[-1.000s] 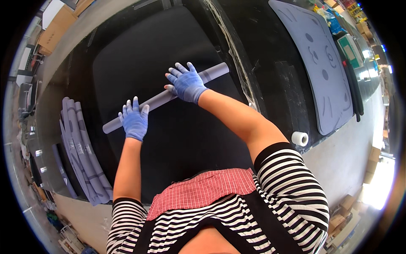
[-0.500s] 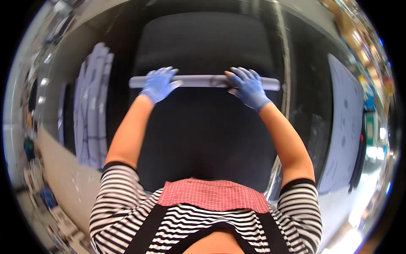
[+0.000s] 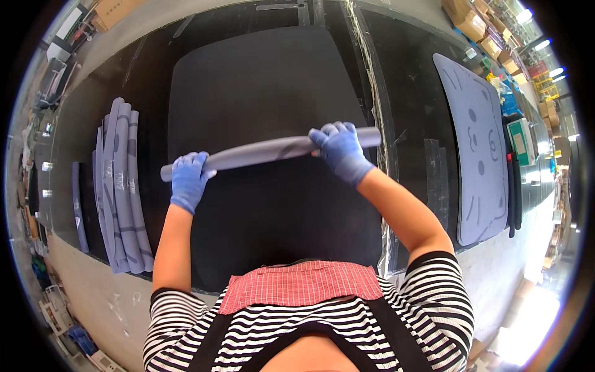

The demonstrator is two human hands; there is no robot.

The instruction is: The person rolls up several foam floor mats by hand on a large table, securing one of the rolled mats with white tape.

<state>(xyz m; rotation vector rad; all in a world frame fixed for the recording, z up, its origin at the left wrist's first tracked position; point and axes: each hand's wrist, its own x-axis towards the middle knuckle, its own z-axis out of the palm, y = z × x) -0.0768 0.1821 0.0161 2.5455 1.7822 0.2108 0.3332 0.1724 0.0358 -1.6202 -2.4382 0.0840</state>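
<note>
A rolled-up grey mat with dark printed marks spans the space between my hands, its left end nearer to me and its middle slightly bowed. Near that left end, my left hand, in a blue glove, is closed around the roll. My right hand, gloved the same way, grips it a little short of the right end. Beneath the roll lies a large black mat with rounded corners, spread flat on the dark table.
Several rolled grey mats are piled at the left, beside a thinner dark roll. A flat grey mat with a cartoon animal face lies at the right. Beyond it are a green and white box and black rods. A taped seam crosses the table.
The roll has gone from nearly level to slanted, its left end drawn toward me. My hands, earlier laid over it with fingers spread, now grip it. The view has shifted too.
</note>
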